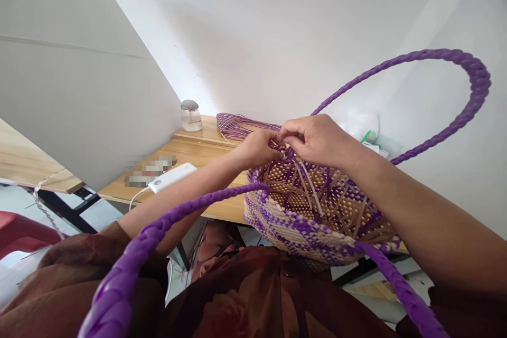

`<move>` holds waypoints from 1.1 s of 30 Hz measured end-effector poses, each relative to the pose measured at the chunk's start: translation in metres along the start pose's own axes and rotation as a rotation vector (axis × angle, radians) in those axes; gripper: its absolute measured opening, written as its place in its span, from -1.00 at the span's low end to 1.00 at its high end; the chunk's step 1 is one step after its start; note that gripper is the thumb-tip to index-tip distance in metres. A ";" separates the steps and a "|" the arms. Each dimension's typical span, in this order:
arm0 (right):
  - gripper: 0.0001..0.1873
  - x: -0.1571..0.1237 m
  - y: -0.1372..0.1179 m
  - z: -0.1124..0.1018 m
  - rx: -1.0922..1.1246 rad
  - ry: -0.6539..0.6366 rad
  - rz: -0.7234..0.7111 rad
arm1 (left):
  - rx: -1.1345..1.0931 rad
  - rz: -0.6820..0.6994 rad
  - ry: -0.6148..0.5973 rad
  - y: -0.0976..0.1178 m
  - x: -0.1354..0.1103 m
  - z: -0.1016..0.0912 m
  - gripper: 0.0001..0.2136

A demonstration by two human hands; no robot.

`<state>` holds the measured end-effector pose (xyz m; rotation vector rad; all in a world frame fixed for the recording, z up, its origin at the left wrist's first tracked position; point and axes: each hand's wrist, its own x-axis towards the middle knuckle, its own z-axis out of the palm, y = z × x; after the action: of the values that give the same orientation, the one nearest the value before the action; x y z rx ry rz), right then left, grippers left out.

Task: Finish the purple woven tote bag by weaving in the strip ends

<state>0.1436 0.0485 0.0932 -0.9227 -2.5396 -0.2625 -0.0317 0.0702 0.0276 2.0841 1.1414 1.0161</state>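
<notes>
A woven purple and beige basket sits at the table's edge against the person's front. Its inside shows many loose strip ends crossing each other. My left hand is closed at the far left rim, fingers pinching there. Close beside it, my right hand pinches a thin strip at the same spot, fingertips almost touching the left ones. The fingers partly hide that strip. One braided purple handle arches up at the far side; another purple handle loops toward me.
Behind the basket lies a bundle of purple woven strips on the wooden table. A lidded glass jar stands at the back. A white power bank with a cable lies left. Clear plastic bags are at the right, by the wall.
</notes>
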 end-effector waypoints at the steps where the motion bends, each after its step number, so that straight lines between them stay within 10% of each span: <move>1: -0.72 0.000 -0.001 -0.001 -0.015 -0.030 -0.013 | -0.023 -0.009 -0.008 0.000 0.000 0.001 -0.72; 33: -0.73 0.003 -0.008 0.001 -0.227 -0.204 0.058 | -0.380 -0.268 -0.021 0.008 -0.008 0.003 -0.69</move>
<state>0.1362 0.0445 0.0937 -1.1599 -2.7025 -0.4683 -0.0282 0.0592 0.0289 1.5946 1.0842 0.9894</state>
